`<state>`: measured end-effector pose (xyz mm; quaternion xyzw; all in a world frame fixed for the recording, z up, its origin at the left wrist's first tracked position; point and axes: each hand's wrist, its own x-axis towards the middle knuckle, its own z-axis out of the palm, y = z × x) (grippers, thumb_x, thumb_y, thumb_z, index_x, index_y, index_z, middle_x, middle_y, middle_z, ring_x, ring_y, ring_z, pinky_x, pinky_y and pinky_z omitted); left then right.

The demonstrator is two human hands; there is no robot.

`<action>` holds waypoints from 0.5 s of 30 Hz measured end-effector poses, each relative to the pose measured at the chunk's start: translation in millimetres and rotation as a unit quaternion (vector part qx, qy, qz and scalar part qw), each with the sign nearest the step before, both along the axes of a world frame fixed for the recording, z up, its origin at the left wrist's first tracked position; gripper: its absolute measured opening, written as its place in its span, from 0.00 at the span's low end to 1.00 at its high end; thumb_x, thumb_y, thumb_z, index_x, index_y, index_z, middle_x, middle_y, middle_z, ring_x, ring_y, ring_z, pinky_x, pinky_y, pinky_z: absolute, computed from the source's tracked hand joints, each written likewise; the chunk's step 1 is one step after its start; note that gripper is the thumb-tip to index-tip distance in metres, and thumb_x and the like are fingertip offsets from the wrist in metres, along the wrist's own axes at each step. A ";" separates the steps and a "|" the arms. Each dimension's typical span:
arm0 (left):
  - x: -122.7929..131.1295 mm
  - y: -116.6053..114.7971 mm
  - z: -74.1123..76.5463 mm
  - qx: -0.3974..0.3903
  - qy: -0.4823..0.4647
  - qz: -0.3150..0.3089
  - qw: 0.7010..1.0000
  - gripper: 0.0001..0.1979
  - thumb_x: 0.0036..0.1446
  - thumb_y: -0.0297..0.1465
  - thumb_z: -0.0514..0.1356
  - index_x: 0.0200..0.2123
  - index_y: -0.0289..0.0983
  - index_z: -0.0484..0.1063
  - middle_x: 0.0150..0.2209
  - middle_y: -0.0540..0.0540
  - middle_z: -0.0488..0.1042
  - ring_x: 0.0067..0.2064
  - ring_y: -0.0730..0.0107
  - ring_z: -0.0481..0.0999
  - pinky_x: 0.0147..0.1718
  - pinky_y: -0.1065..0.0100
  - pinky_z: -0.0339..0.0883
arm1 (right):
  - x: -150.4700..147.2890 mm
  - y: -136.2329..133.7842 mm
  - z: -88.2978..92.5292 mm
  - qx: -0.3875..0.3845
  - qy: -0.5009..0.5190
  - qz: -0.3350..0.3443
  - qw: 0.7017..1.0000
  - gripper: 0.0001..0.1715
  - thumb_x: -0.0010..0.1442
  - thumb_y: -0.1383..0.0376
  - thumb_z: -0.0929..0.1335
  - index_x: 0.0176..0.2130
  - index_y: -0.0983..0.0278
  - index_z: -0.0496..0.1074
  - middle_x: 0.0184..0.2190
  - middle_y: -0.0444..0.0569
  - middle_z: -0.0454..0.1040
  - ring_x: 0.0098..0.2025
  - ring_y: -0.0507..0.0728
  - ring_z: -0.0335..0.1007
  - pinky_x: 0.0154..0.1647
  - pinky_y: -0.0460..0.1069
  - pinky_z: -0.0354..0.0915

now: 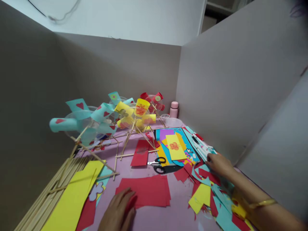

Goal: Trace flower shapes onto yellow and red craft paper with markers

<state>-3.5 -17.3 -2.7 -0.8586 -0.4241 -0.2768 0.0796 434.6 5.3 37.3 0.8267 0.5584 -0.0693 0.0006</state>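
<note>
My left hand lies at the left edge of a stack of red paper sheets, its fingers spread and slightly bent over the corner. At the right, my right hand reaches to a bunch of white markers, fingers closed at their near ends; whether one is between the fingertips cannot be made out. Scissors with black handles lie beyond the red stack, touching a single red sheet. A yellow sheet with an orange flower drawing rests on a blue printed folder.
Stick-framed paper wheels stand at the back: light blue, yellow and red. Wooden sticks and yellow sheets lie left. Paper scraps cover the right side. A pink bottle stands by the walls.
</note>
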 end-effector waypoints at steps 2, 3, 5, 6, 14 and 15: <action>4.4 2.5 -3.3 -0.001 0.037 -0.002 0.999 0.18 0.59 0.34 0.55 0.52 0.40 0.71 0.53 0.41 0.73 0.51 0.57 0.74 0.45 0.58 0.72 | -0.7 0.6 -3.7 0.016 0.008 -0.002 1.000 0.11 0.62 0.63 0.65 0.38 0.67 0.74 0.39 0.59 0.77 0.42 0.66 0.73 0.37 0.55 0.64; 7.5 4.0 -3.0 -0.014 0.055 0.000 0.998 0.20 0.58 0.33 0.55 0.53 0.39 0.69 0.55 0.40 0.70 0.54 0.55 0.72 0.47 0.56 0.71 | -0.7 0.8 -5.0 0.025 0.015 -0.002 1.000 0.11 0.61 0.64 0.64 0.37 0.67 0.74 0.39 0.60 0.77 0.42 0.67 0.73 0.37 0.55 0.63; 14.3 7.2 2.0 -0.076 0.092 0.015 0.993 0.24 0.57 0.33 0.55 0.57 0.38 0.65 0.59 0.37 0.64 0.59 0.50 0.65 0.51 0.49 0.66 | -0.2 1.0 -6.2 0.045 0.034 -0.006 0.998 0.11 0.60 0.65 0.64 0.34 0.67 0.74 0.38 0.63 0.77 0.42 0.69 0.73 0.36 0.54 0.62; 17.5 9.0 5.7 -0.116 0.107 0.027 0.987 0.26 0.56 0.33 0.56 0.58 0.37 0.64 0.61 0.37 0.61 0.60 0.47 0.62 0.52 0.45 0.63 | 0.3 0.8 -5.7 0.057 0.045 -0.009 0.997 0.11 0.60 0.65 0.64 0.33 0.67 0.73 0.37 0.63 0.77 0.41 0.69 0.73 0.35 0.54 0.61; 18.2 21.5 4.6 -0.199 0.038 0.029 0.979 0.26 0.57 0.37 0.54 0.59 0.39 0.63 0.62 0.40 0.59 0.63 0.43 0.55 0.56 0.35 0.49 | -20.1 -26.9 12.9 0.181 0.232 -0.007 0.956 0.12 0.60 0.62 0.60 0.31 0.63 0.68 0.24 0.47 0.72 0.29 0.57 0.69 0.30 0.48 0.60; 20.4 20.3 3.0 -0.198 0.008 0.015 0.980 0.25 0.57 0.38 0.55 0.58 0.41 0.64 0.62 0.41 0.60 0.63 0.43 0.56 0.57 0.36 0.49 | -30.4 -34.3 14.0 0.184 0.269 0.007 0.945 0.13 0.60 0.60 0.60 0.31 0.63 0.68 0.23 0.45 0.70 0.27 0.56 0.68 0.27 0.47 0.60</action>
